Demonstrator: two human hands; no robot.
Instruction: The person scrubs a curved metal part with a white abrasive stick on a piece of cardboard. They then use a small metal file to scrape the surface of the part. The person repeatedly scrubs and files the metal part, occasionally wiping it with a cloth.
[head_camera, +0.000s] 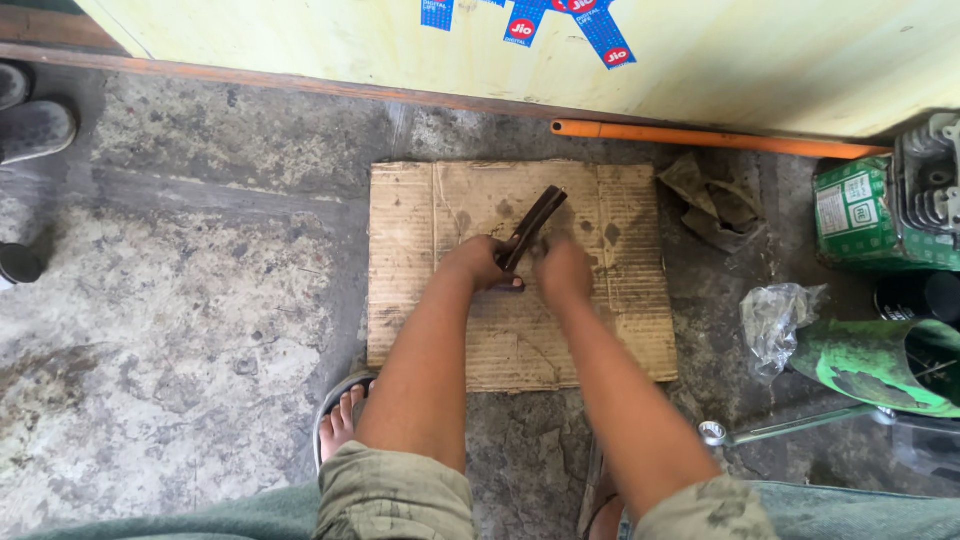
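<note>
A dark curved metal bar (532, 226) angles up and away over the far middle of a stained cardboard sheet (420, 300) on the concrete floor (200, 330). The left hand (480, 263) is closed around its near end. The right hand (563, 270) sits just beside it, curled, though whether it grips anything is blurred. Farther right lie a crumpled plastic bag (775, 320), a spanner (780, 428) and a green box (850, 215); an orange pipe (700, 137) runs along the far wall.
</note>
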